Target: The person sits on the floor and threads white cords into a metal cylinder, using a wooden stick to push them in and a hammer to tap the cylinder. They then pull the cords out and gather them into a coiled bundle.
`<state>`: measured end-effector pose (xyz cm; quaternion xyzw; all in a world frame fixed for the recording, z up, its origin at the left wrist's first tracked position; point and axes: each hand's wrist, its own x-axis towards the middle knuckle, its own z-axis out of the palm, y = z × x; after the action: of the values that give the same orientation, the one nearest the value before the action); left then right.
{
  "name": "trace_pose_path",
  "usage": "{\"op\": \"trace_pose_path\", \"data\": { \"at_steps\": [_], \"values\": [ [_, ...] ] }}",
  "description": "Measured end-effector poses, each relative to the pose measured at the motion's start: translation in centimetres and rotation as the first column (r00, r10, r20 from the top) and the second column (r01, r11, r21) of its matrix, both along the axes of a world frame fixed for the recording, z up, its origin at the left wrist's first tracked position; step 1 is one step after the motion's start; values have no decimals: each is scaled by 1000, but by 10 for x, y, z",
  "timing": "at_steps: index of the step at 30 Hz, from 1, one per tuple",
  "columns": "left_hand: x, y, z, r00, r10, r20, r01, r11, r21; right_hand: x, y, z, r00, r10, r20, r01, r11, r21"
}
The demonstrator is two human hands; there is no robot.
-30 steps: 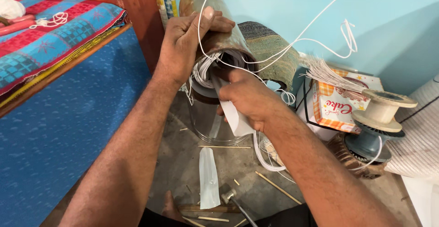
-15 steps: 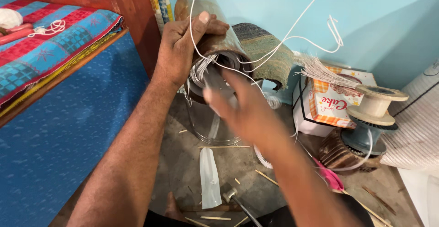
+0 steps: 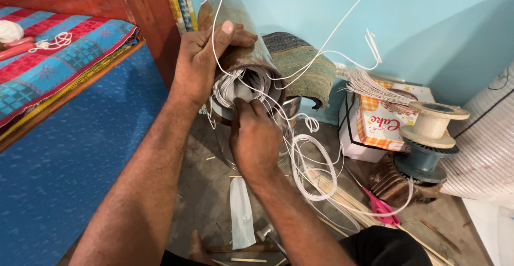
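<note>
Lying nearest on the grey floor (image 3: 203, 191), at about 6 o'clock, is a flat white strip (image 3: 241, 212), with thin sticks (image 3: 342, 201) scattered toward 4 o'clock and pink-handled scissors (image 3: 381, 206) just beyond them. Loose loops of white cord (image 3: 316, 164) hang down at 5 o'clock of the hands.

At the centre, the right hand (image 3: 254, 135) comes up from below, its fingers pressed together and pushed into the open mouth of a brown tube (image 3: 241, 46), where they pinch a bundle of white cord ends (image 3: 235, 84). The tube lies tilted, its mouth toward the camera, resting on a shiny metal pot (image 3: 289, 110). The left hand (image 3: 201, 65) is clamped around the tube from 9 o'clock, thumb over the top, one strand of cord running across it.

At 3 o'clock stands an orange-and-white cardboard box (image 3: 375, 124) with pale strips (image 3: 369, 86) lying on it, and just beside it an empty spool (image 3: 431, 124) on a grey base. A rolled green-brown mat (image 3: 302, 65) leans behind the tube at 1 o'clock, against the blue wall (image 3: 439, 25). Far off at 10 o'clock, a striped red-and-blue mattress (image 3: 53, 68) lies on a wooden bed frame (image 3: 144, 19).
</note>
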<state>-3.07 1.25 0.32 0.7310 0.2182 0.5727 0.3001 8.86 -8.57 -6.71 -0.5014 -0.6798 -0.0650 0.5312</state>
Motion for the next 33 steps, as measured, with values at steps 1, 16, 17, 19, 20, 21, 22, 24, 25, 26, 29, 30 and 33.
{"op": "trace_pose_path", "data": {
  "at_steps": [1,16,17,19,20,21,22,24,25,26,29,30,33],
  "values": [
    [0,-1,-1,1000,-9,11,9,1000,-1,0,2,-1,1000,12,-11,-12,1000,9],
    [19,16,-1,994,103,-36,-107,986,-129,7,-46,-250,965,191,180,75,455,-887],
    [19,13,2,976,192,-98,-204,971,-123,-7,-40,-260,960,176,218,123,437,-891],
    [18,-2,4,997,61,43,-60,998,-30,-27,-34,-273,950,161,267,178,424,-888],
    [16,-9,6,994,-12,105,9,999,33,-33,-32,-274,947,160,278,184,438,-880],
    [12,-19,4,998,-11,55,9,999,39,-37,-32,-272,944,159,288,189,452,-872],
    [9,-30,-2,1000,-11,7,11,999,48,-39,-32,-272,953,147,264,164,480,-862],
    [8,-44,-10,987,90,-131,-67,984,165,-35,-37,-272,970,117,215,122,530,-839],
    [9,-47,-13,958,198,-206,-135,950,282,-31,-40,-271,980,107,169,90,519,-850],
    [11,-47,-15,914,309,-261,-190,898,396,-26,-46,-270,987,96,125,60,504,-862],
    [20,-38,-13,918,303,-256,-171,884,435,-9,-62,-274,993,104,-59,-113,647,-754],
    [23,-35,-11,907,320,-275,-174,878,446,-4,-67,-277,984,126,-129,-180,718,-672],
    [28,-29,2,864,330,-381,-137,881,453,12,-74,-291,951,117,-286,-302,549,-779]
  ]
}}
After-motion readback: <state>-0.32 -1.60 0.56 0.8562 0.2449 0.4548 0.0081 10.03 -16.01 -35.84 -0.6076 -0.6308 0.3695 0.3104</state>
